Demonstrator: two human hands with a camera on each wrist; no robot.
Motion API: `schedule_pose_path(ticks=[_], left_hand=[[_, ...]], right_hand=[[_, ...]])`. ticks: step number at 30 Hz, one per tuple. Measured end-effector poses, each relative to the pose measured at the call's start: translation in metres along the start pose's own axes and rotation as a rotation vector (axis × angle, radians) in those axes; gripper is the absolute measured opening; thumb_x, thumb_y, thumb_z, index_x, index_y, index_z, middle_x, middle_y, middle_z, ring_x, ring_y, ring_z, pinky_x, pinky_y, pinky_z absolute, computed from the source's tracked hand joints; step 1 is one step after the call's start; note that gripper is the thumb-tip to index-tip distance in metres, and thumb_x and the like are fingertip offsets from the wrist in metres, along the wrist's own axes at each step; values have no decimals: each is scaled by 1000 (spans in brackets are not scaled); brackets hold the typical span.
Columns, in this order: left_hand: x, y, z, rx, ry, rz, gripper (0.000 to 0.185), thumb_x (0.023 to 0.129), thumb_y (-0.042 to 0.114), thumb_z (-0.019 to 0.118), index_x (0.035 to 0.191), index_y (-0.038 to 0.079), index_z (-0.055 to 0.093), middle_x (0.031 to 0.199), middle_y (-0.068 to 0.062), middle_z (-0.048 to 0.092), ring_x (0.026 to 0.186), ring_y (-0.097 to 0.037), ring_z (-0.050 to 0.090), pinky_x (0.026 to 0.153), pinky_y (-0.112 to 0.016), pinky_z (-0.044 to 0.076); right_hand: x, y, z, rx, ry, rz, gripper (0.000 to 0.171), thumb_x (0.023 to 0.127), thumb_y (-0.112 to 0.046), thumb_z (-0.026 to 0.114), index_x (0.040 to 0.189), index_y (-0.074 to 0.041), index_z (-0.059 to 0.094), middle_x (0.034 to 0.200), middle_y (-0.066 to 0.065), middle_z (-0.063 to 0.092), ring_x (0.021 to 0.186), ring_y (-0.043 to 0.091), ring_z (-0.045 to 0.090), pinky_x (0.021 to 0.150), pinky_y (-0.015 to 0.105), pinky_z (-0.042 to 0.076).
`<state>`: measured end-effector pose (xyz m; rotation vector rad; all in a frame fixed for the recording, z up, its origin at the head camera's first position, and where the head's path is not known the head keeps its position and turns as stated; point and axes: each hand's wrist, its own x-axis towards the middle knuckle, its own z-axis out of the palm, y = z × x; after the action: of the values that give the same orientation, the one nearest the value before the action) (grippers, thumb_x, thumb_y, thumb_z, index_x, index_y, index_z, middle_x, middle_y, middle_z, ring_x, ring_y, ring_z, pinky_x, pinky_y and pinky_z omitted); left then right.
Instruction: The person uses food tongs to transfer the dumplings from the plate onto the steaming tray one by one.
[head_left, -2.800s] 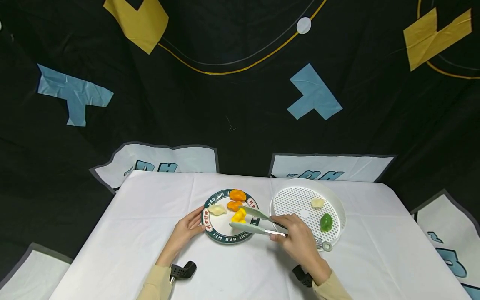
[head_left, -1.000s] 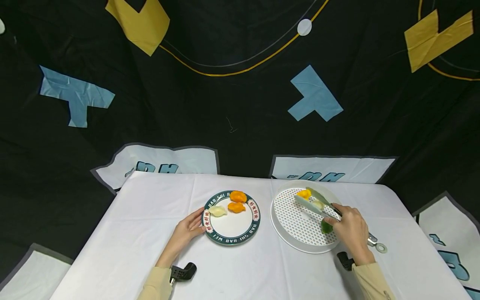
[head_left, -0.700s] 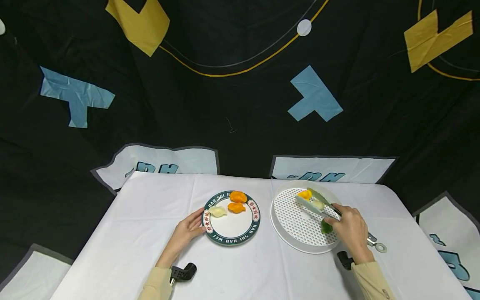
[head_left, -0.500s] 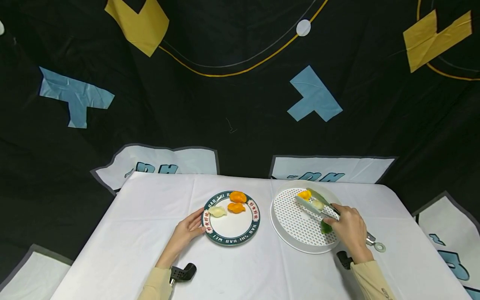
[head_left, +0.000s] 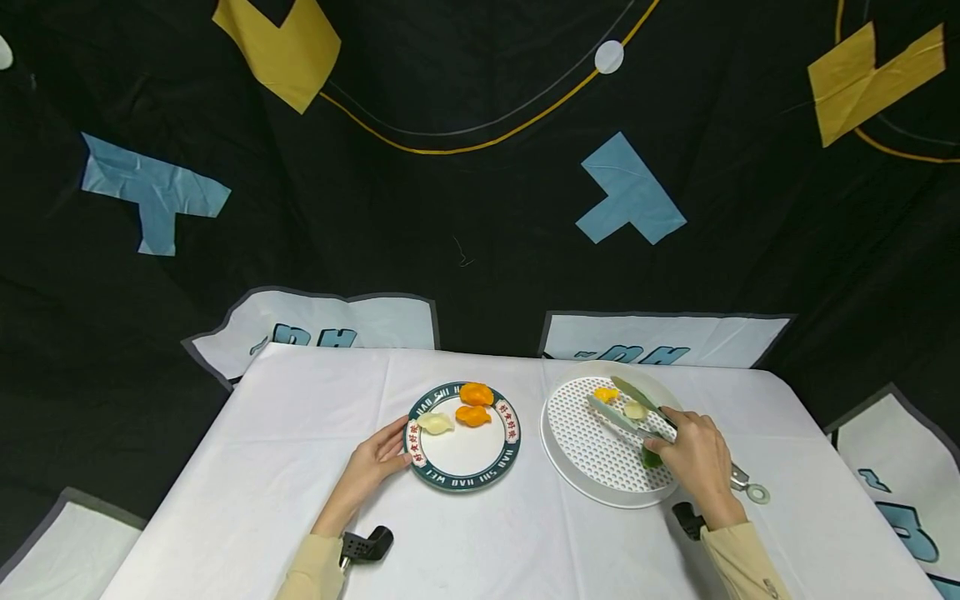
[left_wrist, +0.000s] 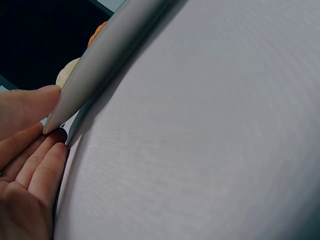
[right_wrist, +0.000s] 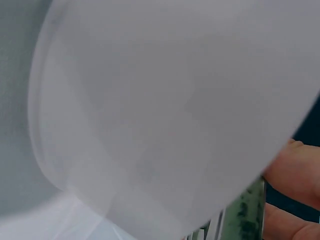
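My left hand (head_left: 375,461) pinches the left rim of a round plate (head_left: 461,482) with a green lettered border, thumb on top and fingers at the underside in the left wrist view. On the plate lie a pale dumpling (head_left: 435,423) and two orange dumplings (head_left: 476,394). My right hand (head_left: 697,454) grips metal tongs (head_left: 617,415) with pale green tips, parted over a white perforated steamer tray (head_left: 588,450). A yellow dumpling (head_left: 604,394) lies on the tray near the tips. A cream dumpling (head_left: 635,410) sits between the tong arms, and a green dumpling (head_left: 651,458) is partly hidden beneath them.
A white cloth covers the table (head_left: 495,550), with its far edge against a black curtain (head_left: 420,242). The tray stands right of the plate, a narrow strip of cloth between them. Its pale side wall (right_wrist: 150,110) fills most of the right wrist view.
My right hand has carried the yellow dumpling in the tongs from the plate to the tray. The tongs have since parted and the dumpling lies lower. My left hand has stayed on the plate.
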<state>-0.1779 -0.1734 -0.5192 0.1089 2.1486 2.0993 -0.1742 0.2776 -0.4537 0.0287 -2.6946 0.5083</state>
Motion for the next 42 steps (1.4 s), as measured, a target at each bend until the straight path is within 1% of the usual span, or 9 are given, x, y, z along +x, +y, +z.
schedule_pose_path(ticks=[6, 12, 19, 22, 25, 26, 32, 36, 42], left_hand=[[0, -1, -1, -6, -3, 0, 65, 86, -6, 64, 143, -8, 33, 147, -28, 33, 135, -34, 33, 104, -21, 38], [0, -1, -1, -24, -16, 8, 64, 86, -7, 62, 144, -8, 33, 146, -29, 33, 135, -34, 33, 105, -22, 37], [0, -1, 0, -35, -8, 5, 65, 85, -9, 62, 143, -8, 33, 145, -30, 34, 135, -34, 34, 104, -21, 38], [0, -2, 0, -40, -9, 10, 65, 85, -10, 62, 143, -9, 33, 145, -30, 34, 134, -34, 34, 104, -21, 38], [0, -2, 0, -36, -7, 9, 65, 85, -10, 62, 143, -9, 33, 145, -30, 33, 135, -34, 34, 104, -21, 38], [0, -2, 0, -35, -7, 8, 65, 85, -10, 62, 143, -9, 33, 145, -30, 33, 135, -34, 33, 104, -21, 38], [0, -1, 0, -23, -7, 5, 65, 86, -9, 62, 143, -9, 33, 146, -29, 32, 135, -34, 33, 105, -21, 37], [0, -1, 0, -21, -16, 8, 65, 86, -8, 62, 144, -8, 32, 146, -29, 33, 135, -34, 33, 105, -21, 37], [0, 1, 0, -5, -8, 5, 65, 86, -7, 63, 143, -8, 33, 146, -28, 33, 135, -34, 34, 105, -22, 37]], right_hand=[[0, -8, -3, 25, -9, 10, 57, 70, -14, 83, 116, 11, 62, 109, 33, 60, 97, 46, 55, 80, 61, 48], [-1, -23, -9, 64, -14, -30, 58, 70, -15, 84, 118, 8, 63, 113, 30, 60, 101, 44, 55, 81, 60, 49], [-4, -47, -12, 135, -23, -79, 60, 68, -18, 86, 119, 4, 64, 113, 24, 63, 98, 37, 56, 78, 56, 51], [-6, -59, -10, 163, -22, -108, 61, 66, -17, 88, 118, 3, 65, 114, 22, 64, 101, 37, 57, 84, 56, 50], [-7, -69, -8, 190, -15, -152, 62, 63, -16, 89, 118, 3, 65, 112, 21, 65, 105, 38, 57, 92, 55, 47], [-8, -73, -7, 198, -14, -163, 63, 62, -15, 89, 117, 3, 65, 112, 20, 65, 106, 38, 57, 93, 55, 47], [-11, -98, -1, 217, -14, -219, 63, 60, -16, 91, 116, -1, 68, 111, 17, 66, 104, 34, 58, 86, 52, 52], [-13, -114, 5, 235, -18, -258, 62, 58, -16, 91, 114, -2, 69, 109, 14, 67, 102, 31, 59, 89, 48, 51], [-16, -136, 18, 267, -33, -325, 62, 58, -18, 91, 114, -3, 69, 107, 9, 67, 96, 25, 58, 82, 41, 53]])
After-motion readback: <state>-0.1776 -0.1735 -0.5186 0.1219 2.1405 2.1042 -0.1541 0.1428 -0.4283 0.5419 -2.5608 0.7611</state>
